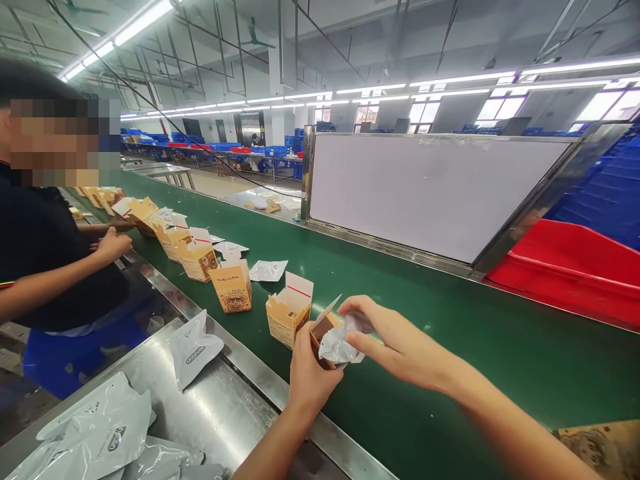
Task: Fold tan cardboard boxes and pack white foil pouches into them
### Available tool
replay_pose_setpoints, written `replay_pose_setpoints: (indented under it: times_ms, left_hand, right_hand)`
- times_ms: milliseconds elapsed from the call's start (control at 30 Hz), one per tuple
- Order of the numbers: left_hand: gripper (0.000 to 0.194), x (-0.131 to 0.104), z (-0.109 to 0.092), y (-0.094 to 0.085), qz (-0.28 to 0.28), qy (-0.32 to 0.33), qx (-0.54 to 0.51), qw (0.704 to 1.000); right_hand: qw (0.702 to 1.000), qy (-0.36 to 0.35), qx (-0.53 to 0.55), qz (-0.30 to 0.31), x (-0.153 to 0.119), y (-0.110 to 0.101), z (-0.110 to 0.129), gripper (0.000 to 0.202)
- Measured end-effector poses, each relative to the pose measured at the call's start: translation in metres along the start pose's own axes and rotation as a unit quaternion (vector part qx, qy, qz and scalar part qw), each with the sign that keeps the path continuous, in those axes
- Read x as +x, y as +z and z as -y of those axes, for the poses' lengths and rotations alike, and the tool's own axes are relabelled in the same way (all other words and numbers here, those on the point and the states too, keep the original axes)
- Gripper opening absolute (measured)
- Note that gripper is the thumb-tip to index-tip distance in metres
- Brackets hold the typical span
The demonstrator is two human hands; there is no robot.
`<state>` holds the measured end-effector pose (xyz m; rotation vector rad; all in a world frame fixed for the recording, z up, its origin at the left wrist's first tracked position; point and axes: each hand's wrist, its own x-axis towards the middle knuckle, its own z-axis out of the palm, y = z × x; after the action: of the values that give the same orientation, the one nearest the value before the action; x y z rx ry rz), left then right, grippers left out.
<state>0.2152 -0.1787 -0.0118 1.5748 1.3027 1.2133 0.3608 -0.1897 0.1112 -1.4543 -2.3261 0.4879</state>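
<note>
Carton [323,327], one, open, tilted, between both hands: left hand [313,377] grasping its side, right hand [377,330] pinching one silver pouch [336,347] at its mouth. Upright box [283,320], one, open, just beside the left hand, on the green belt [400,407]. Farther boxes [231,288]: overlapping row, count unclear. Lone packet [195,353], one, on steel table [235,413]. Packet heap [103,427], one.

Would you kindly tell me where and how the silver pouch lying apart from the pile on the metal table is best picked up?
Probably pinch the silver pouch at its belt-side edge, coming from the green belt: its pointed corners reach that way, while the pile of pouches lies farther from the belt.
</note>
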Motion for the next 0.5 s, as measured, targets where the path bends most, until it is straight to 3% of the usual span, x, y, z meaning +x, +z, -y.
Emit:
replay_pose_setpoints:
  times_ms: [67,167,300,400,500]
  left_hand:
    - [0.071,0.0,0.002,0.0,0.01,-0.005,-0.001,1.0]
    - [0.071,-0.003,0.001,0.004,0.024,0.026,0.01,0.999]
    - [0.069,-0.006,-0.004,0.009,0.044,0.032,0.016,0.998]
    - [0.069,-0.006,-0.003,0.01,0.058,0.008,0.015,0.998]
    - [0.068,-0.003,-0.001,0.012,0.047,-0.016,-0.013,0.999]
  right_hand:
    - [0.999,-0.05,-0.008,0.008,-0.01,-0.011,-0.004,0.024]
    - [0.993,-0.092,-0.028,0.071,-0.014,-0.009,-0.01,0.035]
    - [0.995,0.023,-0.08,0.052,0.006,0.004,-0.011,0.031]
    - [0.979,0.04,-0.193,0.053,0.019,0.006,-0.008,0.003]
    - [0.972,0.021,-0.212,0.096,0.017,-0.005,-0.005,0.021]
